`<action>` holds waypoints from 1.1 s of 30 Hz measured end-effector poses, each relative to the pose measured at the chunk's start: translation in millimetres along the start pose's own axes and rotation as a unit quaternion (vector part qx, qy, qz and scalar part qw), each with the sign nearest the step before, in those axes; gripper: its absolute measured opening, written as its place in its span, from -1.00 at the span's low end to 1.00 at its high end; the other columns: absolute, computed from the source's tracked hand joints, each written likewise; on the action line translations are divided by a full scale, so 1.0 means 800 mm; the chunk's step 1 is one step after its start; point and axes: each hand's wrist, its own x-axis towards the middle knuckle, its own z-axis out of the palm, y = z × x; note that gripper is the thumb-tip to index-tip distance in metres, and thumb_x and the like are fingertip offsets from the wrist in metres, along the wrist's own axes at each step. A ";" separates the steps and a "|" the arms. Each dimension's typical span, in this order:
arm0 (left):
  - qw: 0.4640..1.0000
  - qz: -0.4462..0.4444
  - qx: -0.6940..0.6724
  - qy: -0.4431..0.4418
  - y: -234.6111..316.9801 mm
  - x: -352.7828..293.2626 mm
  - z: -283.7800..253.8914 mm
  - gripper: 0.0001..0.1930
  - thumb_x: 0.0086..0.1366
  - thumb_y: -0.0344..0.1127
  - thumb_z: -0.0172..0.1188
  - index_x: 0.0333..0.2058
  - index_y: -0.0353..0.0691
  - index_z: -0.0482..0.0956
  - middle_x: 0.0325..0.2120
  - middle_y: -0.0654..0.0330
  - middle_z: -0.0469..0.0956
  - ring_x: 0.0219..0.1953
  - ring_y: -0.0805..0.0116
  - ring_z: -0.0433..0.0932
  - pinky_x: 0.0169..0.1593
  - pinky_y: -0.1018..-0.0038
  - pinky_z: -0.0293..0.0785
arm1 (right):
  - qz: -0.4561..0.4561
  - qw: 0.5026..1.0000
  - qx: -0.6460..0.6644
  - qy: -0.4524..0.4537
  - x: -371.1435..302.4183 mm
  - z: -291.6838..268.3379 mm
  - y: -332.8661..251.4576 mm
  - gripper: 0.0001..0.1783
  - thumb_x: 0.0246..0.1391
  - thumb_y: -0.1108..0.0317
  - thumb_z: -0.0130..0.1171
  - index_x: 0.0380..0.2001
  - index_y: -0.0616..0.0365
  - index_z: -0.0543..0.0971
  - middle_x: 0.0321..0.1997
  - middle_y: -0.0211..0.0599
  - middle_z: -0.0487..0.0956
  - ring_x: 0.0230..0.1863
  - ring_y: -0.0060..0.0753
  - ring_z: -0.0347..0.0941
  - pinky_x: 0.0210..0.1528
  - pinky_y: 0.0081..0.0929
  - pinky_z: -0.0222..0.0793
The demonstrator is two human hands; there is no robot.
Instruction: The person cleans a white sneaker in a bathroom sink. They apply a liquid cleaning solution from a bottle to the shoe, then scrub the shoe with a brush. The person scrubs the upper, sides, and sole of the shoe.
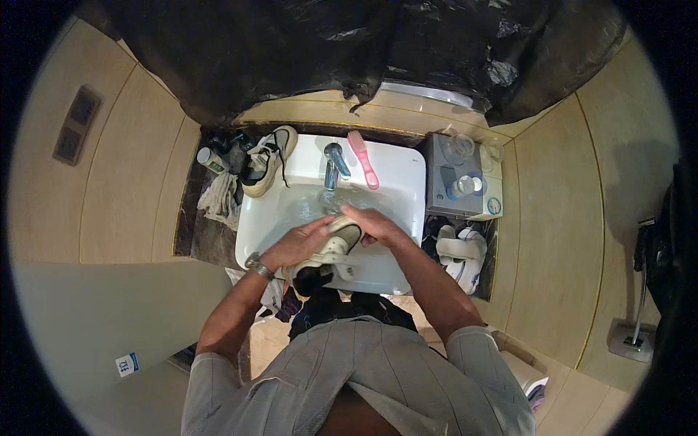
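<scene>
Over the front part of a white washbasin [403, 163], I hold a white-and-grey sneaker [336, 249] with its toe toward the tap and its dark opening toward me. My left hand [299, 244] grips the shoe's left side. Around the toe end, my right hand [372, 224] is closed, its thumb on top. Water lies in the basin beneath the shoe. A matching sneaker [267, 163] with dark laces rests on the basin's back left corner. Behind the tap's right side lies a pink brush [363, 160], touched by neither hand.
A chrome tap [334, 166] stands at the basin's back. On the left counter are a white cloth [219, 200] and a white container [210, 160]. To the right sit a grey box [447, 190] bearing clear cups, and white slippers [464, 254]. Black plastic sheeting [291, 51] hangs beyond.
</scene>
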 end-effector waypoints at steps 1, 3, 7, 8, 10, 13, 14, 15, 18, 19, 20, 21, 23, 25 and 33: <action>0.999 0.035 0.020 0.016 -0.010 0.002 0.009 -0.24 0.53 0.22 -0.05 0.49 -0.14 0.14 0.37 -0.09 0.35 0.40 0.13 0.34 0.41 0.39 0.23 | -0.005 1.000 -0.009 0.022 -0.004 0.007 -0.003 -0.11 0.18 -0.59 -0.07 -0.22 0.12 0.69 -0.53 -0.38 0.55 -0.69 -0.49 0.33 -0.66 -0.55 0.24; 0.993 0.055 -0.100 0.000 -0.028 0.009 0.026 -0.22 0.54 0.19 -0.04 0.51 -0.18 0.06 0.36 -0.08 0.34 0.39 0.17 0.33 0.40 0.37 0.24 | -0.008 0.998 -0.021 0.051 -0.017 0.003 0.000 -0.12 0.18 -0.58 -0.06 -0.29 0.14 0.66 -0.58 -0.38 0.51 -0.73 -0.51 0.28 -0.71 -0.51 0.15; 0.937 0.036 -0.326 -0.122 -0.016 0.001 0.024 -0.03 0.38 0.00 0.28 0.55 -0.12 -0.11 0.44 0.01 0.17 0.45 0.21 0.21 0.46 0.33 0.14 | 0.030 0.998 -0.023 0.051 -0.020 -0.020 0.014 -0.14 0.15 -0.58 -0.03 -0.37 0.11 0.63 -0.63 -0.44 0.44 -0.74 -0.54 0.24 -0.72 -0.49 0.09; 0.946 0.067 -0.286 -0.137 -0.021 -0.010 0.019 0.02 0.32 -0.05 0.35 0.55 -0.12 -0.11 0.45 0.00 0.14 0.46 0.20 0.18 0.48 0.32 0.12 | 0.044 0.998 -0.018 0.038 -0.009 -0.019 0.017 -0.15 0.15 -0.58 -0.02 -0.39 0.10 0.63 -0.64 -0.45 0.43 -0.74 -0.54 0.24 -0.72 -0.49 0.08; 0.960 0.048 -0.226 -0.158 -0.014 -0.013 0.021 0.21 0.08 -0.23 0.53 0.55 -0.17 -0.14 0.49 -0.05 0.05 0.51 0.15 0.08 0.52 0.28 0.03 | 0.058 0.998 -0.019 0.015 -0.009 -0.025 0.010 -0.16 0.13 -0.59 -0.01 -0.43 0.08 0.61 -0.65 -0.47 0.41 -0.74 -0.56 0.23 -0.72 -0.49 0.07; 0.991 0.070 0.049 -0.099 0.006 -0.015 0.025 0.15 0.08 -0.34 0.49 0.54 -0.13 -0.09 0.50 -0.08 0.06 0.52 0.06 0.08 0.52 0.24 0.03 | 0.045 0.999 -0.027 0.003 -0.009 -0.019 -0.002 -0.16 0.12 -0.59 0.00 -0.48 0.07 0.59 -0.66 -0.49 0.38 -0.75 -0.57 0.20 -0.71 -0.50 0.04; 0.986 0.094 0.138 -0.020 -0.011 -0.008 0.035 0.15 0.03 -0.32 0.51 0.53 -0.12 -0.03 0.48 -0.16 0.07 0.52 -0.04 0.07 0.52 0.19 0.04 | 0.035 0.999 -0.031 0.002 -0.008 -0.015 -0.006 -0.16 0.12 -0.59 0.00 -0.49 0.07 0.58 -0.66 -0.49 0.37 -0.75 -0.58 0.19 -0.71 -0.50 0.03; 0.986 0.089 0.139 -0.011 -0.012 -0.002 0.041 0.15 0.03 -0.31 0.51 0.53 -0.10 -0.02 0.48 -0.17 0.07 0.53 -0.06 0.06 0.52 0.18 0.05 | 0.032 0.999 -0.037 -0.005 -0.006 -0.016 -0.005 -0.16 0.12 -0.60 0.00 -0.50 0.07 0.58 -0.66 -0.49 0.37 -0.75 -0.58 0.19 -0.71 -0.50 0.03; 0.992 0.094 0.088 0.012 -0.012 0.006 0.049 0.08 0.04 -0.23 0.54 0.50 0.00 0.11 0.48 -0.22 0.04 0.54 -0.13 0.01 0.51 0.14 0.09 | 0.026 0.998 -0.051 -0.012 0.000 -0.020 -0.005 -0.15 0.12 -0.61 0.00 -0.51 0.07 0.58 -0.67 -0.48 0.36 -0.75 -0.57 0.20 -0.72 -0.49 0.02; 0.988 0.117 0.098 0.024 -0.010 0.008 0.051 0.03 0.07 -0.22 0.53 0.48 0.01 0.16 0.49 -0.21 0.04 0.54 -0.13 0.01 0.51 0.14 0.11 | 0.025 0.998 -0.053 -0.002 0.002 -0.019 -0.005 -0.15 0.12 -0.61 0.00 -0.52 0.08 0.58 -0.67 -0.48 0.37 -0.75 -0.57 0.21 -0.72 -0.49 0.03; 0.984 0.140 0.107 0.036 -0.007 0.011 0.053 -0.02 0.09 -0.22 0.52 0.47 0.03 0.21 0.49 -0.21 0.04 0.54 -0.13 0.01 0.50 0.13 0.13 | 0.025 0.998 -0.056 0.008 0.004 -0.020 -0.006 -0.14 0.12 -0.61 -0.01 -0.52 0.08 0.58 -0.67 -0.47 0.37 -0.75 -0.57 0.21 -0.72 -0.49 0.03; 0.979 0.163 0.117 0.046 -0.004 0.013 0.055 -0.07 0.12 -0.21 0.51 0.45 0.04 0.26 0.49 -0.21 0.04 0.54 -0.13 0.02 0.49 0.13 0.14 | 0.034 0.998 -0.057 0.006 0.007 -0.024 -0.005 -0.15 0.13 -0.60 -0.01 -0.48 0.08 0.59 -0.66 -0.46 0.39 -0.74 -0.56 0.23 -0.71 -0.48 0.05; 0.980 0.172 0.080 0.063 -0.014 0.017 0.058 -0.47 0.26 -0.22 0.44 0.22 0.01 0.59 0.50 -0.15 0.06 0.52 -0.03 0.09 0.45 0.17 0.21 | 0.054 0.997 -0.058 -0.002 0.017 -0.033 -0.001 -0.16 0.15 -0.60 -0.01 -0.39 0.08 0.62 -0.62 -0.44 0.42 -0.71 -0.53 0.25 -0.69 -0.45 0.09; 0.984 0.157 0.038 0.070 -0.015 0.012 0.059 -0.63 0.32 -0.22 0.40 0.10 -0.03 0.70 0.50 -0.11 0.09 0.51 0.02 0.14 0.44 0.20 0.22 | 0.026 0.998 -0.065 0.006 0.004 -0.027 -0.011 -0.09 0.12 -0.64 -0.05 -0.36 0.11 0.64 -0.61 -0.39 0.46 -0.69 -0.51 0.31 -0.68 -0.45 0.14; 0.957 0.136 -0.131 0.221 -0.013 -0.006 0.056 -0.72 0.50 -0.17 0.20 0.01 -0.18 0.72 0.44 -0.08 0.21 0.45 0.19 0.24 0.37 0.33 0.28 | -0.130 0.979 -0.040 0.153 -0.034 -0.018 -0.021 -0.19 0.27 -0.43 0.00 -0.03 0.20 0.60 -0.29 -0.33 0.62 -0.54 -0.49 0.49 -0.50 -0.51 0.38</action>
